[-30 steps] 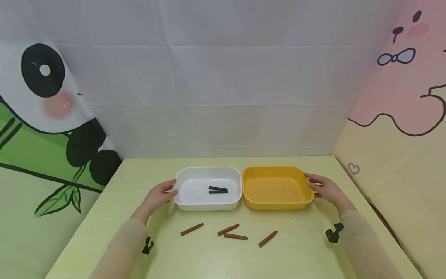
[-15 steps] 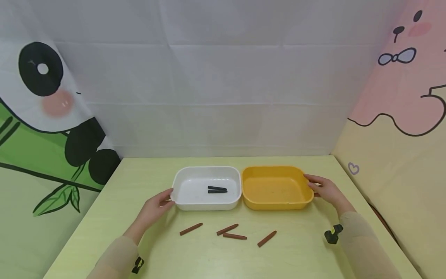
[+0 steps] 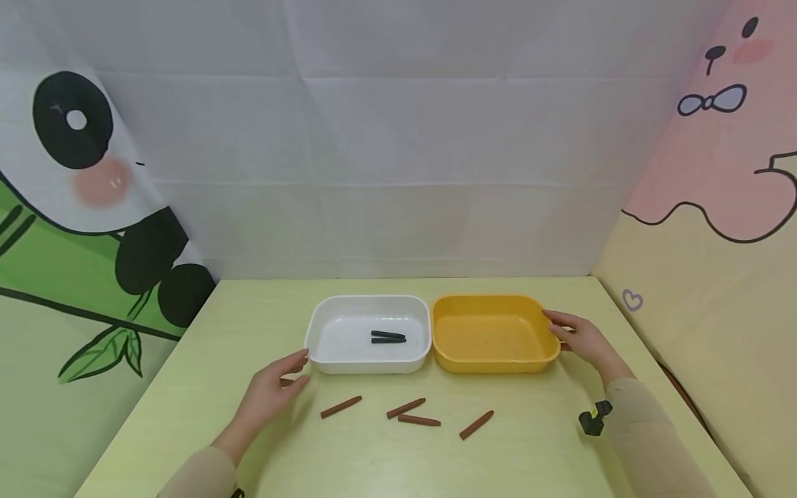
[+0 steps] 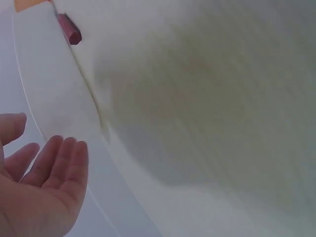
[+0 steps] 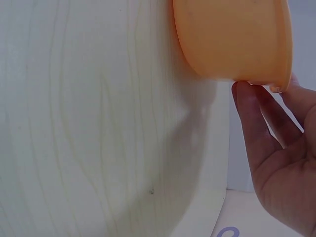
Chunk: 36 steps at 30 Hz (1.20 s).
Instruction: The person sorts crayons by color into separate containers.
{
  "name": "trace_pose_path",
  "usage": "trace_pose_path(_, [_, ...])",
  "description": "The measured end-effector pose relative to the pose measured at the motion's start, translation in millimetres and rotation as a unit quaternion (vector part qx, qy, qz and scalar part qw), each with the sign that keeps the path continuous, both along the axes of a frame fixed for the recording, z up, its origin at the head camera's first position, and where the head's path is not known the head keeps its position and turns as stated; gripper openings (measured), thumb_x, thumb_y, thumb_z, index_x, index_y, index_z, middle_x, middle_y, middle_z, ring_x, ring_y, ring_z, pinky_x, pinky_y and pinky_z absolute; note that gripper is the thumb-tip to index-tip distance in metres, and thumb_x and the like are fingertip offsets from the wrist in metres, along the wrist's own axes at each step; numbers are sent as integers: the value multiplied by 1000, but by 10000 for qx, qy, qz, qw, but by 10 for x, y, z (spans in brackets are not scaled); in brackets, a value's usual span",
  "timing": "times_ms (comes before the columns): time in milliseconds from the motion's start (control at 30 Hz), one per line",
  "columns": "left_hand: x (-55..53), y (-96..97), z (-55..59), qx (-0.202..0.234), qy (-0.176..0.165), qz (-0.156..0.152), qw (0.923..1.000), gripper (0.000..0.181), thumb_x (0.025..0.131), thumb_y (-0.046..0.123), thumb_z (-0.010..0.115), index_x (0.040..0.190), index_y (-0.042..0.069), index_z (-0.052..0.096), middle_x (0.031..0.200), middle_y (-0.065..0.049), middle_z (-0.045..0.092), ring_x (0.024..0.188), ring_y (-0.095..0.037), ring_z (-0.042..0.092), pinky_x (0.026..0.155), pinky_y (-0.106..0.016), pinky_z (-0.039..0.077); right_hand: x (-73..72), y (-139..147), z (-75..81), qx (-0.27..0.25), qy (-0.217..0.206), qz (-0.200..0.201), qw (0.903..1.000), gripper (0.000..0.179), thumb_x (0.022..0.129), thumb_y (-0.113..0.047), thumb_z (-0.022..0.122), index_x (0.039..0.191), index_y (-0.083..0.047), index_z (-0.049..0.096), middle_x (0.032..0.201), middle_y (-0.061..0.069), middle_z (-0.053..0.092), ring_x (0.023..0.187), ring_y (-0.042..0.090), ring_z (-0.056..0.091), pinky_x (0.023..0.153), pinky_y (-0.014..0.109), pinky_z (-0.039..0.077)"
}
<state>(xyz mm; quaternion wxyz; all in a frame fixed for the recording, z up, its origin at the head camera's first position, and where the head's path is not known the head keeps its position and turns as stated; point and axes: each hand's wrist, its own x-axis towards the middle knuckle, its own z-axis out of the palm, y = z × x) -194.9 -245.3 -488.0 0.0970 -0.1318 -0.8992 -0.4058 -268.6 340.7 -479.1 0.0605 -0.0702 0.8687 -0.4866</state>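
Note:
In the head view, my left hand (image 3: 264,394) hovers at the front left corner of a white tray (image 3: 324,363), fingers loosely bent and holding nothing. Two short black sticks like crayons (image 3: 388,337) lie inside that tray. Against its right side stands a yellow tray (image 3: 498,363). My right hand (image 3: 585,339) grips the yellow tray's right end; the right wrist view shows one digit over the rim and other fingers (image 5: 249,113) against the outer wall. Several brown crayons (image 3: 418,420) lie on the table in front of the trays.
The pale yellow table (image 3: 529,449) reaches back to a white cloth wall (image 3: 398,228). Printed cloth panels stand on both sides, a panda-like figure (image 3: 93,173) on the left and a pink animal (image 3: 728,152) on the right.
My left hand has let go of the white tray's left end and drawn back toward the front left. The right hand stays at the yellow tray. The trays and crayons are practically unmoved.

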Motion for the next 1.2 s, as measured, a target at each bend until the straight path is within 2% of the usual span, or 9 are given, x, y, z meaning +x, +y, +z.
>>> trace_pose_path(167, [56,25,-19,-80,695,-22,9975,44,84,1,77,127,0,65,112,-12,71,99,-30,66,77,-44,58,-7,-3,-12,-17,-7,-19,10000,47,105,-12,50,147,7,39,147,35,36,120,48,52,84,37,58])
trace_pose_path(300, [86,50,-32,97,844,-242,9961,44,82,1,79,124,6,68,110,-4,72,96,-24,67,76,-41,58,-15,1,-23,-13,52,-5,10000,47,105,-12,50,146,7,40,147,35,37,120,48,52,83,37,58])
trace_pose_path(400, [94,82,-72,432,677,-531,9954,42,82,4,80,123,6,69,109,-4,72,97,-22,67,76,-38,58,-14,15,-32,-1,91,-12,10000,47,105,-13,50,146,7,40,146,35,37,118,47,54,82,36,58])
trace_pose_path(533, [106,117,-161,834,180,-930,9920,41,82,8,81,121,3,69,111,-7,72,100,-21,67,78,-37,58,-21,33,-45,32,92,-8,10000,47,105,-13,51,146,7,41,146,35,38,116,45,55,81,34,58])
trace_pose_path(667, [112,131,-242,770,-287,-1185,9895,45,82,13,82,123,5,69,115,-6,71,103,-20,65,82,-35,56,-32,28,-49,62,110,31,9999,47,105,-13,51,146,7,41,145,35,38,115,44,56,81,34,58])
trace_pose_path(767, [93,149,-280,546,-386,-1328,9889,46,81,17,83,124,7,69,115,-6,71,102,-23,64,83,-34,55,-33,25,-50,62,109,16,9999,47,104,-13,51,145,7,41,145,35,39,115,45,56,81,34,58])
trace_pose_path(867, [71,166,-302,317,-345,-1356,9897,47,80,17,83,124,6,69,113,-7,72,100,-27,64,83,-34,55,-32,22,-47,78,81,10,9999,47,105,-14,51,146,7,41,146,34,38,116,45,55,81,34,58])
trace_pose_path(967, [63,183,-305,126,-325,-1246,9916,48,78,18,85,123,7,70,112,-5,72,100,-26,64,83,-34,54,-31,17,-41,103,51,4,9999,48,104,-15,52,146,6,41,146,34,38,117,45,55,82,35,58])
trace_pose_path(1200, [55,233,-291,-173,-559,-1096,9922,48,76,22,86,121,12,72,113,2,71,104,-20,61,89,-34,51,-29,19,-36,166,39,6,9999,48,104,-15,52,146,6,41,146,34,39,117,45,55,81,35,58])
